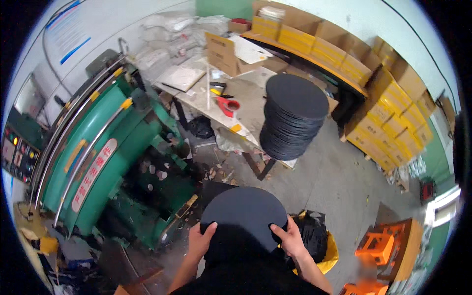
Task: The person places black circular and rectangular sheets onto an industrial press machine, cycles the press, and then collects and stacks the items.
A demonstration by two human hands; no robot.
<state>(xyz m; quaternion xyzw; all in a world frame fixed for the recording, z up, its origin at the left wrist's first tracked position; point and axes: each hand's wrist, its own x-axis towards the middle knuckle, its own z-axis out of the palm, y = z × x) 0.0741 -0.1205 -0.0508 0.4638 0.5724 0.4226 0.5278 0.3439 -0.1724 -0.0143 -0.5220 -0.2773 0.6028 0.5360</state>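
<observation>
Close to my body, I hold a black round disc (243,216) level with both hands. My left hand (199,242) is closed on its left edge, thumb on top. At the right edge, my right hand (293,239) grips it the same way; the fingers underneath are hidden. Whether this is one disc or several together, I cannot tell. Ahead to the right, a tall stack of black discs (293,118) stands on the corner of a worktable (250,113). A red tape dispenser (228,105) lies left of the stack.
A large green machine (93,162) with metal rails fills the left side. Cardboard boxes (393,118) are piled at the right, more on a bench behind. A yellow-lined bin of black scraps (314,241) stands near my right hand, orange stools (376,247) beyond it.
</observation>
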